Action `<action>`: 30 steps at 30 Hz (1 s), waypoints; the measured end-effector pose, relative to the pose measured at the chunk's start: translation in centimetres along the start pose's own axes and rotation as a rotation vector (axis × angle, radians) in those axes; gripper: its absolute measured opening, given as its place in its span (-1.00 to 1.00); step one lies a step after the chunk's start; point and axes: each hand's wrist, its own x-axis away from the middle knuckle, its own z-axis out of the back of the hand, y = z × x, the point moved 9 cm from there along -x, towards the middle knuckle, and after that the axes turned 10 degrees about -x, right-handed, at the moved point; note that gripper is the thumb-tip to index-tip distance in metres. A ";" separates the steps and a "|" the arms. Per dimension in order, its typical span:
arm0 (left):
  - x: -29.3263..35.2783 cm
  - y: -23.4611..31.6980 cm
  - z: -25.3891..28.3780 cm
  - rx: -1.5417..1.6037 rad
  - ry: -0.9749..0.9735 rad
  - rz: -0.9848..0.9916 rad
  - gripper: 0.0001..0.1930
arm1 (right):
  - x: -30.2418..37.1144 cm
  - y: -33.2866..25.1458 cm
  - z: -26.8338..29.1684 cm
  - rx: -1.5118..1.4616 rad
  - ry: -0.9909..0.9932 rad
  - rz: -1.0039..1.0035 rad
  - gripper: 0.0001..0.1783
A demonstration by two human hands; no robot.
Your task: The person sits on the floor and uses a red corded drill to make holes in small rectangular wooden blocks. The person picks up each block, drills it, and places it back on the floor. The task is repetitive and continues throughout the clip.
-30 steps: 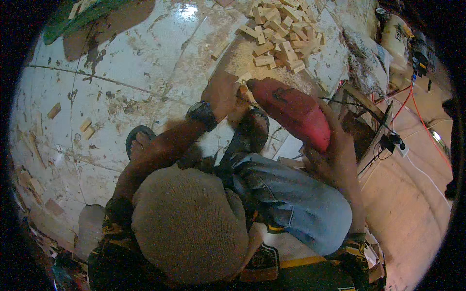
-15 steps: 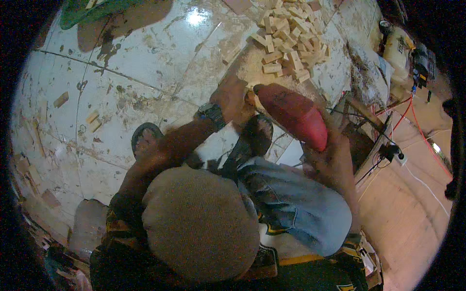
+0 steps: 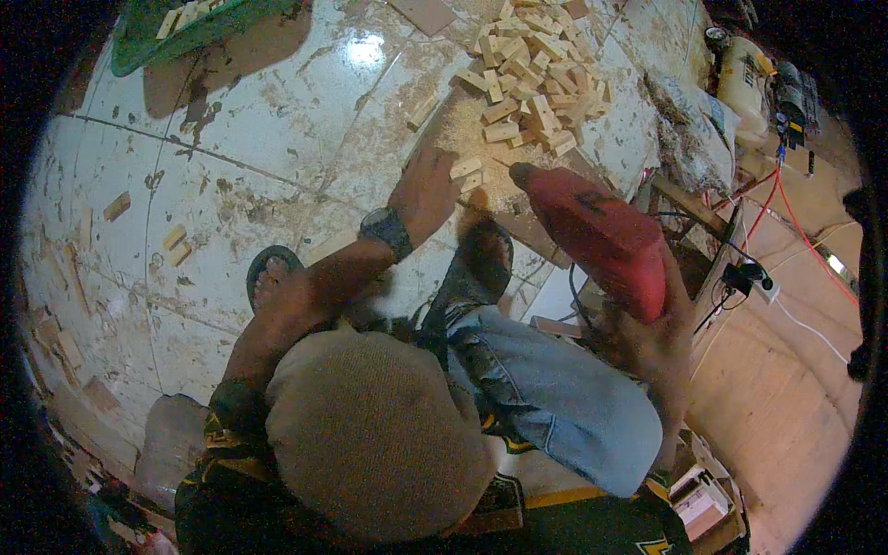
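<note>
My left hand (image 3: 426,192), with a dark watch on the wrist, holds two small wooden blocks (image 3: 468,173) at the fingertips. Dark spots like holes show in the blocks. They are over a sawdust-covered brown board (image 3: 527,231). To their right is a red power drill (image 3: 597,217), its thin bit pointing toward the blocks and apart from them. My right hand (image 3: 647,319) is wrapped round the drill's rear end, its fingers mostly hidden. Just beyond the blocks lies a heap of similar light wooden blocks (image 3: 536,69).
A green tub (image 3: 176,42) with blocks stands far left. Loose blocks (image 3: 176,242) lie on the dirty tiled floor. At right are a cream tank (image 3: 743,88), red cables (image 3: 775,190) and a plywood sheet (image 3: 786,370). A beige knit dome (image 3: 370,435) and a denim-covered knee (image 3: 592,398) fill the foreground.
The drill has moved right, away from the blocks at my left hand, and its thin bit now shows. My left hand stays at nearly the same spot; the whole view has shifted slightly.
</note>
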 end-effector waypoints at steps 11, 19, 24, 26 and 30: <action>1.0 3.0 -3.3 -0.358 -0.107 -0.294 -0.80 | 1.9 3.1 -0.4 -0.070 -0.053 -0.098 -0.14; 1.9 1.8 -3.9 -0.199 -0.236 -0.139 -0.71 | 2.0 3.9 -1.1 -0.160 -0.124 -0.124 -0.19; 2.1 1.3 -3.8 -0.142 -0.233 -0.045 -0.73 | 1.8 3.4 -1.4 -0.158 -0.118 -0.137 -0.19; 2.3 1.0 -3.8 -0.077 -0.215 0.017 -0.80 | 1.5 3.3 -1.5 -0.114 -0.134 -0.126 -0.18; 2.3 1.2 -3.6 -0.041 -0.126 -0.046 -0.78 | 1.3 3.2 -1.8 -0.134 -0.161 -0.098 -0.18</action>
